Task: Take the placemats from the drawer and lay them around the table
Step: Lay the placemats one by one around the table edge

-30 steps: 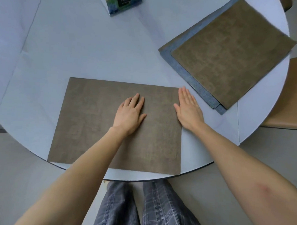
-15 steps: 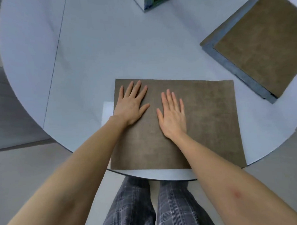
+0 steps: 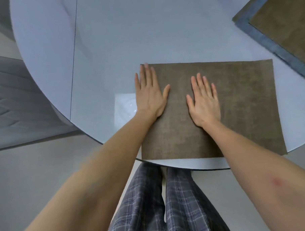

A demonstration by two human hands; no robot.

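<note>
One brown placemat (image 3: 235,108) lies at the near tabletop (image 3: 127,38) edge; a stack of placemats (image 3: 284,27) sits far right, count unclear. Left hand (image 3: 150,94) and right hand (image 3: 204,101) both press flat on the near mat, fingers straight.

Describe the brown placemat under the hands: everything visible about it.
The brown placemat is a thin rectangle with a mottled, woven-looking surface, lying flat at the near edge of the table. Its near right corner slightly overhangs the rim. The left hand presses flat on its left edge, the right hand flat near its middle.
</note>
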